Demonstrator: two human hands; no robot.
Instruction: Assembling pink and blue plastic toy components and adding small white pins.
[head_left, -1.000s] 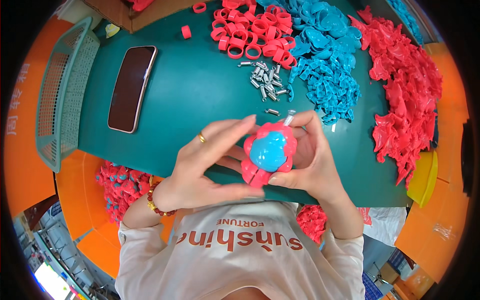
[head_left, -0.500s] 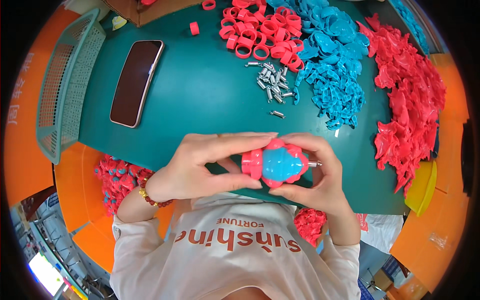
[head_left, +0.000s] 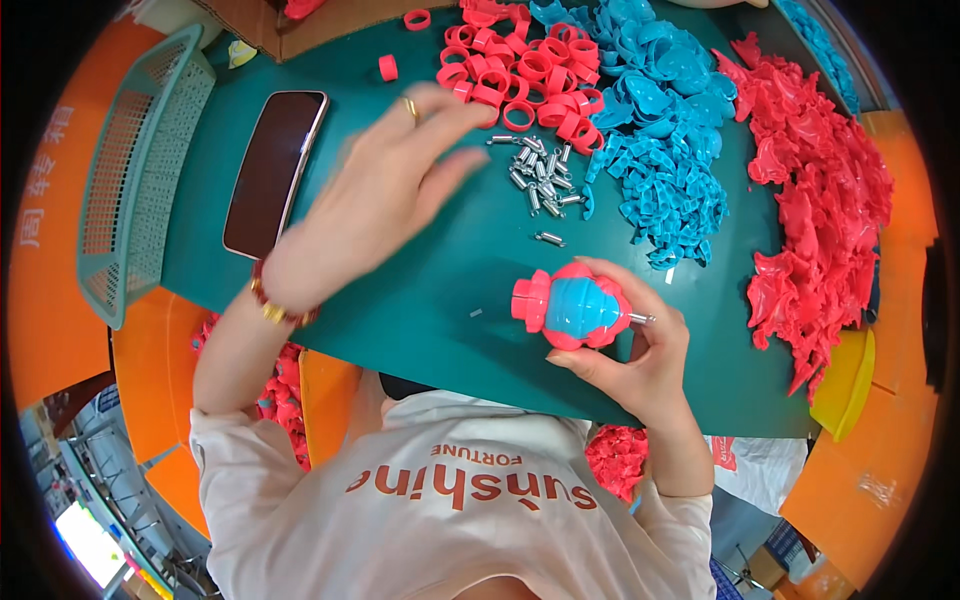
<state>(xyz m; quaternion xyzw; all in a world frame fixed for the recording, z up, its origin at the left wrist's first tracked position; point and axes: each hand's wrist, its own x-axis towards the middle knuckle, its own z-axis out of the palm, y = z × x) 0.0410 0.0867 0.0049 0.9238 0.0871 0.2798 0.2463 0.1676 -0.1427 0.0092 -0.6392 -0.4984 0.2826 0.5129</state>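
At 3 o'clock, close to the middle of the view, a worker's right hand [head_left: 652, 368] grips a rounded blue-and-red plastic piece [head_left: 583, 308] above the near edge of a green tabletop [head_left: 400, 310], thumb below it and fingers wrapped behind. The piece lies sideways, its red collar [head_left: 530, 300] toward 9 o'clock and a metal spring [head_left: 642, 319] jutting toward 3 o'clock. With only this one hand holding the smooth shell, a loosened thumb could let it roll free and drop past the edge; a knock to the exposed spring could bend it.

A lone spring [head_left: 550, 239] rests beyond, toward 2 o'clock, where a passing wrist might sweep it away. Toward 10 or 11 o'clock the left hand [head_left: 375, 190] reaches outward, slightly blurred, fingers extended, thumb apart, nothing visible in its grasp. A dark-screened phone [head_left: 275, 175] lies just beside it at 10 o'clock, near enough to be nudged by a careless forearm.

Loose springs [head_left: 518, 180] lie at 1 o'clock. Farther off, red rings [head_left: 555, 52] crowd 12 o'clock; whether the left fingertips touch one cannot be told. Blue shells [head_left: 650, 95] press against them toward 1 o'clock, so a hasty grab could mix the heaps.
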